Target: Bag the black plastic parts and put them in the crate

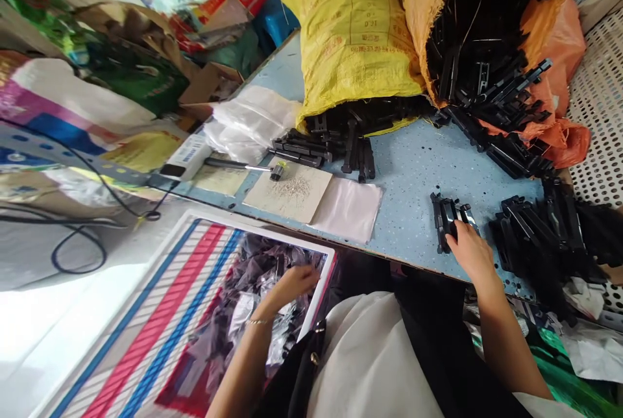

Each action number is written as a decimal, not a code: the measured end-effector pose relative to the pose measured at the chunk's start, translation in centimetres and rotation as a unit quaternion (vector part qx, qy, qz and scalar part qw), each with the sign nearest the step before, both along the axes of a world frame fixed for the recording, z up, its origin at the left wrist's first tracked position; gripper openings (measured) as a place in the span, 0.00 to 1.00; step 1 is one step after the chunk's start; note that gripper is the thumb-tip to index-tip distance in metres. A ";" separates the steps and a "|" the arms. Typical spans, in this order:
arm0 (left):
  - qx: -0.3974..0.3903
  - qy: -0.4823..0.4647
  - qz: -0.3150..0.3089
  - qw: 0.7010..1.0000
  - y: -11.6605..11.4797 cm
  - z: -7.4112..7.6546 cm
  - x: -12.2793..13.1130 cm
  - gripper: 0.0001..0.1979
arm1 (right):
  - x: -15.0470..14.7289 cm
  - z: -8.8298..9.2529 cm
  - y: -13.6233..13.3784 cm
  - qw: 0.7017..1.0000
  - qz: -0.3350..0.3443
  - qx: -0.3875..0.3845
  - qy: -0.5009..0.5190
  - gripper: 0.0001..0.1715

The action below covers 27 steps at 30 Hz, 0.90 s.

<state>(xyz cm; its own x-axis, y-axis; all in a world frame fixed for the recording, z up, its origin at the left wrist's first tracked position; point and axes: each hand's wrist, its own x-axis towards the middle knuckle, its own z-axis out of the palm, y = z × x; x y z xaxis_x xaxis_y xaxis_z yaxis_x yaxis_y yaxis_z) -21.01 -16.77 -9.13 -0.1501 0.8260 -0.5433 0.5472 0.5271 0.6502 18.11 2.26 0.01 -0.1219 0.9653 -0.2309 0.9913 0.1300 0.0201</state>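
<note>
My right hand (470,249) rests on the light blue table (409,171), its fingers curled over a small stack of black plastic parts (448,217) near the front edge. My left hand (294,282) reaches down into a striped woven bag (160,320) on the floor, over bagged dark parts (253,275); its fingers are blurred and bent, and what they hold is unclear. A bracelet sits on that wrist. More black plastic parts (540,236) are piled just right of my right hand.
A yellow sack (345,28) and an orange sack (491,35) spill black parts at the table's back. A card with small bits (289,192), a clear plastic bag (348,207) and a screwdriver (243,165) lie mid-table. Cables, boxes and bags crowd the left; perforated white panel on the right.
</note>
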 end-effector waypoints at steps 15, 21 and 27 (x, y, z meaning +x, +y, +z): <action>0.244 0.046 0.105 0.963 15.4 3.0 7.4 0.06 | -0.8 -2.8 0.1 0.836 -0.111 -0.131 0.522 0.30; 0.270 -0.188 0.213 0.920 15.0 2.1 5.4 0.06 | -4.7 -1.8 -2.0 0.655 -0.187 -0.246 0.690 0.17; 0.321 -0.118 0.198 0.918 14.2 2.6 5.6 0.02 | -7.7 -3.0 -3.5 0.526 -0.261 -0.392 0.708 0.18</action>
<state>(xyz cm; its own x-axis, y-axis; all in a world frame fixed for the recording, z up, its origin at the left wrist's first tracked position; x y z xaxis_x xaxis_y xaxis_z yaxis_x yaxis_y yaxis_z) -15.37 -2.58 -6.53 -0.4478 0.8939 -0.0185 0.1987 0.1197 0.9727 10.39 -1.22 -2.99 -0.4723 0.6290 -0.6175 -0.1567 -0.7493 -0.6434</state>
